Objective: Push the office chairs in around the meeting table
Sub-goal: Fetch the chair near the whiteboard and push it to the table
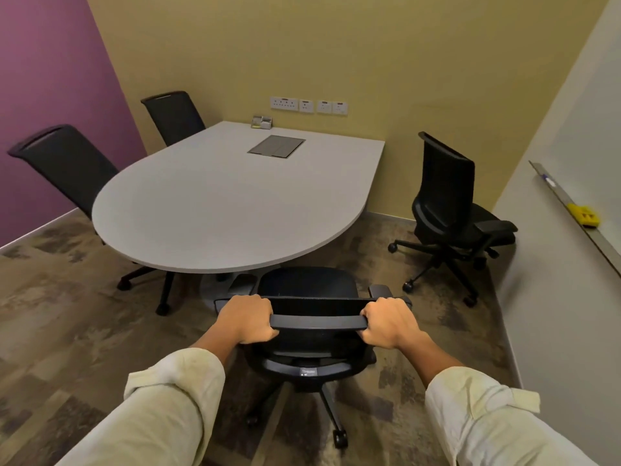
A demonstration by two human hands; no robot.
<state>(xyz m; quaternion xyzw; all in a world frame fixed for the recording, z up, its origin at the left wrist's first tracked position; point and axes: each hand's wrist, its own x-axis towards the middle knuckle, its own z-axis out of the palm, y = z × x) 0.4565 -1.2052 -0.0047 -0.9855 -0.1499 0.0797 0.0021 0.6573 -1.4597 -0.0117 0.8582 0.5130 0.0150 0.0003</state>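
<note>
A grey meeting table [215, 210] with a rounded near end fills the middle. Right in front of me stands a black office chair [307, 287], its seat front at the table's near edge. My left hand [247, 319] and my right hand [386, 321] both grip the top bar of its backrest. Two black chairs, one near [67, 166] and one far [174, 116], sit tucked in along the table's left side. A fourth black chair [447, 210] stands apart from the table at the right, turned sideways toward the right wall.
A metal cable hatch [277, 147] is set in the tabletop, with a small holder [262, 122] behind it. A whiteboard ledge [571, 210] on the right wall carries a yellow eraser [583, 215]. Patterned carpet lies between the right chair and me.
</note>
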